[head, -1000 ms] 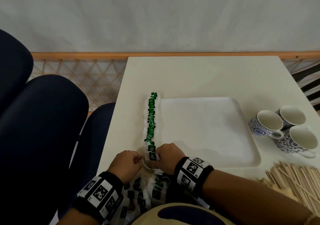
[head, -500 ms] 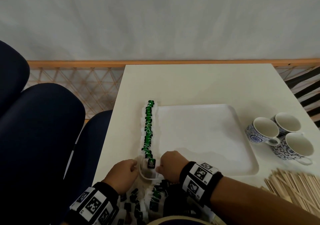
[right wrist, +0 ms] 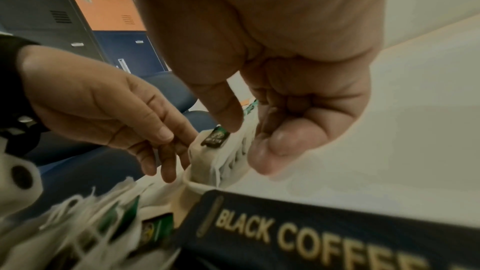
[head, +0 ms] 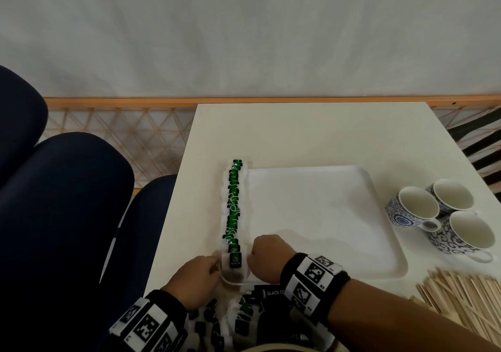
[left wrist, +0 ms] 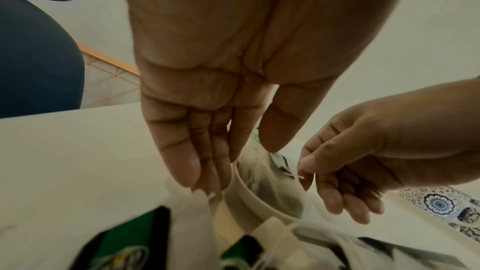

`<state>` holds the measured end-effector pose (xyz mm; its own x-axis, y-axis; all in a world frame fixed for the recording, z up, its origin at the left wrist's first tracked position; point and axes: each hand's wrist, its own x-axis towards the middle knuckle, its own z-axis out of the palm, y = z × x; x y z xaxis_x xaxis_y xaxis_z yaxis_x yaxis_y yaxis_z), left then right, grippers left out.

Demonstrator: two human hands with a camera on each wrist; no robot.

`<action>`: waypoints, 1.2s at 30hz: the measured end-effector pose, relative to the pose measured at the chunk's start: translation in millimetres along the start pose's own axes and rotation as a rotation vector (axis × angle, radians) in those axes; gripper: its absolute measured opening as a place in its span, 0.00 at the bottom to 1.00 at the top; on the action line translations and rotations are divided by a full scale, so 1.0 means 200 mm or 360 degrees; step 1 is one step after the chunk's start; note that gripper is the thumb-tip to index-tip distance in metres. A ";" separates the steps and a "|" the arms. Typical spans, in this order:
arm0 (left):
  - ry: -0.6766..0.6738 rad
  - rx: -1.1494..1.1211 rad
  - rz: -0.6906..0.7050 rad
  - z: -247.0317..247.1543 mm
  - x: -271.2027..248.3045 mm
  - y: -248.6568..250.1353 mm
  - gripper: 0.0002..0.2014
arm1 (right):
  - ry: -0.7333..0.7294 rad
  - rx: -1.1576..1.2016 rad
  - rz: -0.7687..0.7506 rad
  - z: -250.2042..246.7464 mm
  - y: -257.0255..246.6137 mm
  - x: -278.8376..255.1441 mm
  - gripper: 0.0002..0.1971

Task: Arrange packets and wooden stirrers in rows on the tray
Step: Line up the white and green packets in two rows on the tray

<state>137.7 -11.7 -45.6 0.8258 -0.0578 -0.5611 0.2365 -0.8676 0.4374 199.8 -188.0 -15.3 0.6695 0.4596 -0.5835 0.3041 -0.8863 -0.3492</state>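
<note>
Row: I'm lining up the white tea-bag packets w/ green tags (head: 233, 205) along the left rim of the white rectangular plastic tray (head: 320, 216), overlapped so they're taking little room.
Near end: the closest tea bag w/ dark tag (head: 234, 261) is sitting at the tray's front-left corner, closing the row.
Left hand (head: 193, 281): fingers are nearly straight, tips touching the bag's left edge; not gripping, just squaring it.
Right hand (head: 267, 258): thumb & curled fingers are pinching the bag's right side, steadying it vs. the left push.
Supply: loose packets plus a dark "BLACK COFFEE" sachet (right wrist: 324, 239) are lying just in front of the tray, close for the next row.
Stirrers: pale wooden stirrer sticks (head: 461, 300) are waiting off-tray at right, near three blue-patterned white cups (head: 444, 213).
Progress: I'd say 1 row about done, rest of the tray bare.
</note>
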 end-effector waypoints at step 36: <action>0.0049 -0.1157 -0.0185 -0.25 0.17 0.15 0.25 | 0.0244 0.1361 0.0227 -0.19 -0.09 0.10 0.26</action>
<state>198.1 -14.6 -17.4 0.7860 0.0377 -0.6171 0.5945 -0.3201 0.7376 232.8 -165.7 6.4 0.7647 0.2804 -0.5801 -0.3599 -0.5608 -0.7456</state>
